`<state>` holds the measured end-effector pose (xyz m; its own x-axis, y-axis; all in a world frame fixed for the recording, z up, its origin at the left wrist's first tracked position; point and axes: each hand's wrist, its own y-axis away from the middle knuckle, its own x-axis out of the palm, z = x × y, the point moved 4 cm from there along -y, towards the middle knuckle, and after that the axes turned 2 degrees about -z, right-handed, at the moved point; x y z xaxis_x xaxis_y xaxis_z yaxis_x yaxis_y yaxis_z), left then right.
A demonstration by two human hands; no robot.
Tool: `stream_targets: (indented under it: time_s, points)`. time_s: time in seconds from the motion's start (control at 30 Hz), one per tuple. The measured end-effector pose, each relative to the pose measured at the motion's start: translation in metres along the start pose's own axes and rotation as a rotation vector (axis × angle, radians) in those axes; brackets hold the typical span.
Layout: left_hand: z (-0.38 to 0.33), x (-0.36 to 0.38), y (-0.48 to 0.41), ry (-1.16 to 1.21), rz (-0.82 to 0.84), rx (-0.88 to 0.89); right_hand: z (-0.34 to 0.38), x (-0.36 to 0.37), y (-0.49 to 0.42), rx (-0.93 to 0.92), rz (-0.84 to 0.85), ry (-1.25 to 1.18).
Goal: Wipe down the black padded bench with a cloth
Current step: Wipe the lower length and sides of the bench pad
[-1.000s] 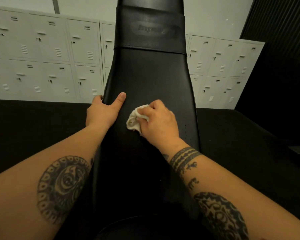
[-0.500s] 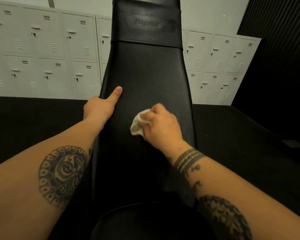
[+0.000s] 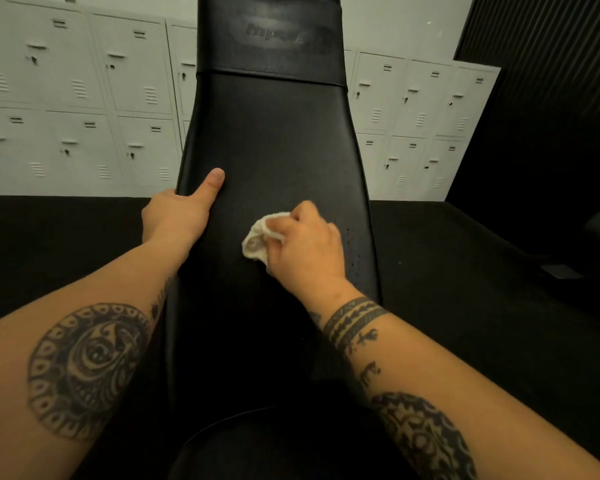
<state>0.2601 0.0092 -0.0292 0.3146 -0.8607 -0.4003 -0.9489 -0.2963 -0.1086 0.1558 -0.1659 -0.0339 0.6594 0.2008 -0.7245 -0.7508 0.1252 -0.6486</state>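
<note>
Both busy: left hand (image 3: 177,218) gripping the edge of the table (image 3: 274,140), right hand (image 3: 307,245) clutching the balled cloth (image 3: 255,242) mid-pad. Easy to skip the droplets (image 3: 356,256) near the right edge with so small a wad.

Bench (image 3: 274,140) centre, running ahead. Left hand (image 3: 177,216) on its left edge; right hand (image 3: 309,244), cloth (image 3: 257,242) mid-pad. Lockers (image 3: 77,98) behind.

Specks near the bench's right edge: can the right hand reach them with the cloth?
Probably yes. The right hand grips the cloth on the bench, and the specks sit just beside it on bare padding; nothing lies between.
</note>
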Motion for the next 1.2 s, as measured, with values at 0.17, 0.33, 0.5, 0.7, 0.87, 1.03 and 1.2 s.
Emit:
stream_targets:
  time_s: [0.17,0.33,0.5,0.7,0.87,1.03,1.2]
  points:
    - [-0.004,-0.001,0.004,-0.004,0.018,0.005,-0.037,-0.021,-0.001,-0.045,0.006,0.08]
    - [-0.006,-0.002,0.006,-0.017,0.015,0.001,-0.037,-0.028,-0.053,0.159,-0.122,0.057]
    - [-0.004,-0.002,0.003,-0.008,0.012,0.001,0.009,0.001,-0.039,-0.021,-0.109,0.026]
    - [-0.002,-0.001,0.003,-0.012,0.015,-0.014,-0.014,-0.001,-0.008,-0.268,-0.031,0.11]
    - [0.001,-0.001,-0.001,-0.015,0.0,-0.016,0.01,0.001,-0.03,-0.016,-0.024,0.127]
    - [0.002,-0.001,0.0,-0.017,0.003,-0.006,0.019,0.009,0.032,-0.229,0.084,0.122]
    - [-0.002,-0.002,0.007,-0.001,0.013,-0.019,-0.007,0.003,0.049,-0.305,0.149,0.144]
